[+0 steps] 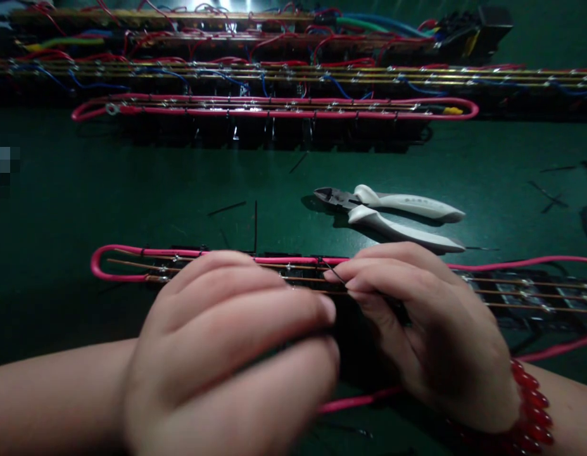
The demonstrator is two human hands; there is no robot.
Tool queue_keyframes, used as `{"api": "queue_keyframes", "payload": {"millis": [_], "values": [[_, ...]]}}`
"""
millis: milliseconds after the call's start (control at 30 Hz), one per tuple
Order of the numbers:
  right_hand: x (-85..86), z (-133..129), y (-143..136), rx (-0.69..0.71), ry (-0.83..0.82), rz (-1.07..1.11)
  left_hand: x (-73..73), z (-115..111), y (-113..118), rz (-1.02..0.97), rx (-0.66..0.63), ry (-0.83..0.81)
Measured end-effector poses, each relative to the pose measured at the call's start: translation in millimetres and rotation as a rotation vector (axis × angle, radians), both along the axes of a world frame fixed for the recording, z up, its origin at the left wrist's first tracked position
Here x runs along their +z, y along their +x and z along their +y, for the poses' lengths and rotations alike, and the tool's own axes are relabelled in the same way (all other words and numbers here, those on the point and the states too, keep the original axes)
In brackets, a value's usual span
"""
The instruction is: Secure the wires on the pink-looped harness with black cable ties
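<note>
A long strip assembly [525, 291] of black parts, thin copper wires and a looping pink wire [132, 252] lies across the green table in front of me. My left hand [231, 361] rests on its middle with fingers curled, covering that part. My right hand [426, 329], with a red bead bracelet at the wrist, pinches a thin black cable tie [332, 271] at the pink wire, just right of my left fingertips. What lies under both hands is hidden.
White-handled side cutters [397, 212] lie on the green mat [60, 202] just behind my hands. Several similar wired strips [274, 107] with red, blue and pink wires are stacked at the back. Cut black tie ends [227, 208] lie scattered about.
</note>
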State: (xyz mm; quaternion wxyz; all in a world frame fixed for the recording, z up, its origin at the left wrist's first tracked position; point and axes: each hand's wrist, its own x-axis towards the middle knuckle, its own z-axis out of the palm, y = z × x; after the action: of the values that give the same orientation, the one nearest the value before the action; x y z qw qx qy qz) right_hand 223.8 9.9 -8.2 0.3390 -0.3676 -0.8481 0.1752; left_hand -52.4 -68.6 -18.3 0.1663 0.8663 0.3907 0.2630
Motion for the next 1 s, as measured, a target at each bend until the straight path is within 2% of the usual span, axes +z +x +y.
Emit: {"api": "queue_keyframes", "payload": {"millis": [67,100,167,333,467,633,800,900,1000], "values": [[0.1,0.6,0.1,0.01,0.016,-0.011,13.3,51.6,30.9,0.026,-0.034,0.099],[0.2,0.8,0.1,0.019,0.026,-0.015,17.0,68.1,41.3,0.022,-0.053,0.13],[0.4,1.1,-0.1,0.029,0.036,-0.027,19.3,82.2,51.3,0.057,-0.096,0.118],[-0.2,2.0,0.2,0.027,0.063,-0.03,17.7,72.3,47.6,0.112,-0.136,0.071],[-1.3,2.1,-0.5,0.033,0.074,-0.005,20.3,74.9,50.1,0.136,-0.134,0.01],[-2.6,0.7,-5.1,-0.042,0.044,0.09,27.5,81.6,59.5,0.123,-0.026,-0.067],[-3.7,0.6,-8.1,-0.082,0.132,-0.073,39.9,99.3,68.7,0.138,0.138,-0.302],[-5.5,-0.6,-8.2,-0.119,0.149,-0.115,44.2,113.2,71.7,0.066,0.162,-0.47],[-6.2,-2.3,-8.6,-0.148,0.162,-0.113,43.8,121.1,72.3,0.031,0.16,-0.567]]}}
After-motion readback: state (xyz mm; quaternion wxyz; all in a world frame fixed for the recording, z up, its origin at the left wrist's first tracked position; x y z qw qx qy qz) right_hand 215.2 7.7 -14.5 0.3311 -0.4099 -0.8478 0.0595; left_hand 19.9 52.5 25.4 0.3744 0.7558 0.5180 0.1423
